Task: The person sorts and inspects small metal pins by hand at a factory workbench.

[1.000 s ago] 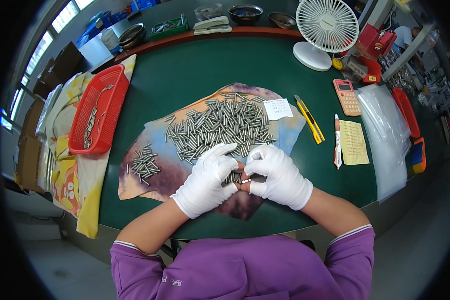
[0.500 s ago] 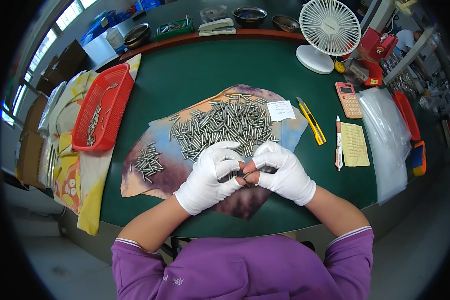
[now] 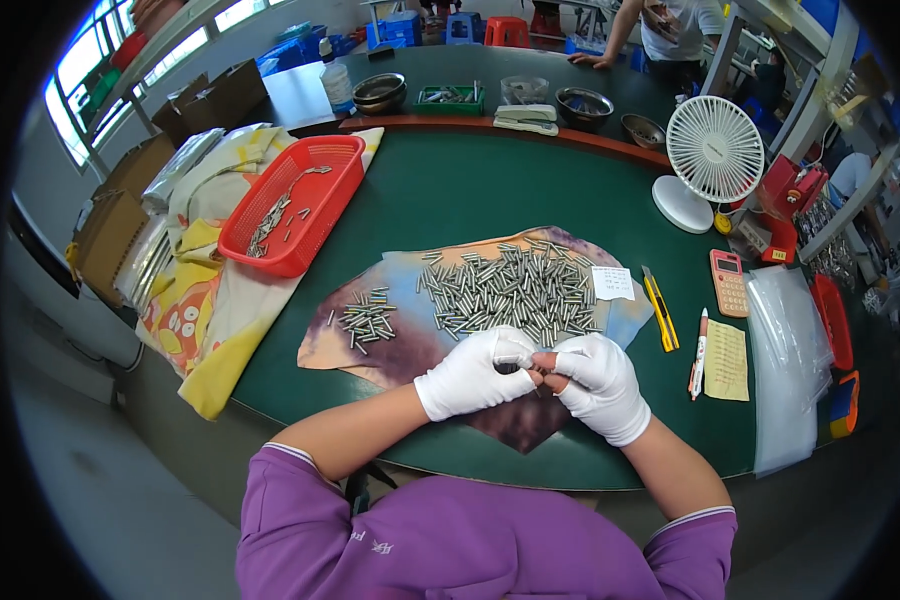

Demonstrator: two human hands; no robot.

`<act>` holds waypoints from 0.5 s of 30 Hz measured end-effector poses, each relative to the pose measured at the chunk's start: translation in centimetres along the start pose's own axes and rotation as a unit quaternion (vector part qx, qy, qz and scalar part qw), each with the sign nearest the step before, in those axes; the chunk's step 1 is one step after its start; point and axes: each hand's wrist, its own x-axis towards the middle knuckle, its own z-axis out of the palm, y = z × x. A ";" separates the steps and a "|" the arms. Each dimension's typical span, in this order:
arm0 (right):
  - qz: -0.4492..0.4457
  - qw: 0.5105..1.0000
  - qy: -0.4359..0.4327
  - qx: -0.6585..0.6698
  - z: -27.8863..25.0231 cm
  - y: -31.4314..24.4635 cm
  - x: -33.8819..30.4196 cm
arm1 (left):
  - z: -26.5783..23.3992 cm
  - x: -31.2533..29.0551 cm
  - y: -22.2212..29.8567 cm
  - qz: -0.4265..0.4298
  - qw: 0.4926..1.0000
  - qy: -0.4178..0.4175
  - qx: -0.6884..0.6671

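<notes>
Large metal-pin pile (image 3: 515,292): landmark. Left hand (image 3: 478,374), right hand (image 3: 602,388): nearside of it, fingertips close together; grip on any pin, cannot tell. Small pin pile (image 3: 368,320): left of it. Risk: 1 wrist nudge could mix the 2 piles.

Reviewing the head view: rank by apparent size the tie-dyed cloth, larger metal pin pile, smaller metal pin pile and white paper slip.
Largest to smallest:
1. Tie-dyed cloth
2. Larger metal pin pile
3. Smaller metal pin pile
4. White paper slip
</notes>
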 end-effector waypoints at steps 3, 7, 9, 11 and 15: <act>0.007 1.000 0.006 0.005 0.2 -0.2 0.0 | -0.4 0.0 0.5 -0.051 0.998 0.007 -0.045; -0.008 0.999 -0.028 0.020 0.6 0.1 -0.3 | -2.0 -0.7 0.9 -0.093 0.995 -0.032 0.018; -0.017 0.998 -0.048 -0.034 0.4 0.1 -1.1 | -3.2 -1.4 1.1 -0.114 0.991 -0.039 0.053; 0.071 0.996 -0.049 -0.010 0.3 -0.4 -1.2 | -4.7 -2.5 1.4 -0.058 0.986 0.042 0.153; 0.063 0.996 -0.024 -0.057 0.2 0.0 -1.5 | -9.8 -4.9 1.9 -0.041 0.848 0.224 0.478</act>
